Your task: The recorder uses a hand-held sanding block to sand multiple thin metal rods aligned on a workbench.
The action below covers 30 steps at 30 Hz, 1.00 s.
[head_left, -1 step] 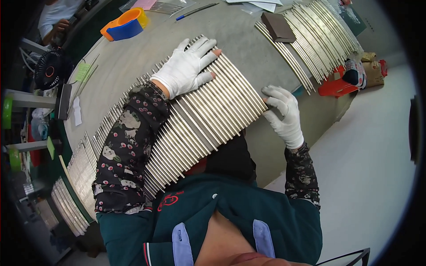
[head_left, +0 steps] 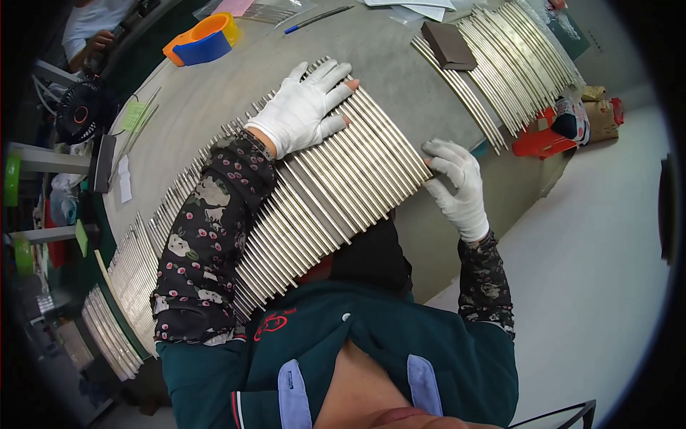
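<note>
A long row of thin silvery metal rods lies side by side on the grey table, their near ends reaching over its edge toward me. My left hand, in a white glove with some fingertips bare, rests flat across the far part of the rods with its fingers spread. At the row's right side, my right hand, gloved too, has its thumb and forefinger at the near end of the outermost rod. Its fingers are bent and pinch that end. My left forearm covers part of the row.
Back right, a dark brown block sits on another batch of rods. An orange and blue tape roll and a pen lie at the back. Left are a small black fan and more rods. A person is at far left.
</note>
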### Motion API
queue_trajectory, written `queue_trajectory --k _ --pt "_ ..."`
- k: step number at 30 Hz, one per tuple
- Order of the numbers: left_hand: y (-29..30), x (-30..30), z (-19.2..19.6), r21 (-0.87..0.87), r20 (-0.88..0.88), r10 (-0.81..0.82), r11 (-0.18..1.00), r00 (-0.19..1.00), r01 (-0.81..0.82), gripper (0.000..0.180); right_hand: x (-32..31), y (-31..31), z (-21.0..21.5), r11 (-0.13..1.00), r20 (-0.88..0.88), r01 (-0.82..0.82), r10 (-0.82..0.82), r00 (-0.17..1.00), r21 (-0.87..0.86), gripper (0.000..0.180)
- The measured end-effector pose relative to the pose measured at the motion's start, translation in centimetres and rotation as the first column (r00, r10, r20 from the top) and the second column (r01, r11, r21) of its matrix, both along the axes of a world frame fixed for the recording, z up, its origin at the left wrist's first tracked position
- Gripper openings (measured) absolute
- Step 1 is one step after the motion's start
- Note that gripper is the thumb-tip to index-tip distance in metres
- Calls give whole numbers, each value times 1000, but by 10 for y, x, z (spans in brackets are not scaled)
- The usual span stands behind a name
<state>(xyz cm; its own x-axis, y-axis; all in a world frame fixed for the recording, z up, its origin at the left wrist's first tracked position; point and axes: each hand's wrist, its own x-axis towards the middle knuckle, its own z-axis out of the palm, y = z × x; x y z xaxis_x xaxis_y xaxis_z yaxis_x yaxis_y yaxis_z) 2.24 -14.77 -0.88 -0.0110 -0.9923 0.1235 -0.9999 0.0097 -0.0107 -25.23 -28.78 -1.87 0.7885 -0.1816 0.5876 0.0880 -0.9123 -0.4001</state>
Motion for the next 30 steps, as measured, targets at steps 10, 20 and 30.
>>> queue_trajectory --k 10,20,30 --pt "8 -2 -2 6 -18 -14 1000 1000 14 63 -3 -2 -2 1000 -23 2 -1 1000 31 29" --pt "19 2 0 5 14 6 1000 1000 -6 63 76 -76 42 802 45 508 -522 852 -313 57" --pt "14 -6 -1 -31 -34 1 1000 999 -2 61 130 -123 27 672 -407 602 -741 535 -431 74"
